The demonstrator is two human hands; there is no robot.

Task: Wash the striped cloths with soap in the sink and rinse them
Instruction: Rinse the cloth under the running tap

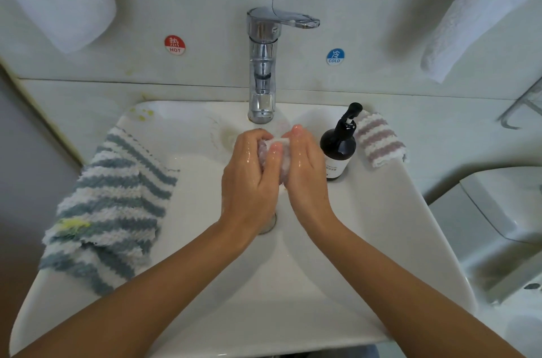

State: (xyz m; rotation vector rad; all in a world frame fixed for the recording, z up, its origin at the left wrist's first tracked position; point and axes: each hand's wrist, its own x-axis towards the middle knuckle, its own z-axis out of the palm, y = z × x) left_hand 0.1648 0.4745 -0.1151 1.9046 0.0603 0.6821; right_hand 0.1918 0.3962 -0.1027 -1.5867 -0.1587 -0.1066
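Your left hand [249,178] and right hand [305,170] meet just below the tap [262,64], over the sink [366,225], wet fingers [275,149] curled tight round a balled cloth [277,142] squeezed between them.

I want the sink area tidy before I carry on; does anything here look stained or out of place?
Yes: the blue striped cloth draped over the sink's left rim has a yellow stain near its lower edge, and similar yellow marks sit on the sink at its back left corner.

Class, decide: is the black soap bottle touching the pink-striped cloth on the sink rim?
Cannot tell. In the head view the soap bottle overlaps the pink-striped cloth behind it, hiding any contact or gap.
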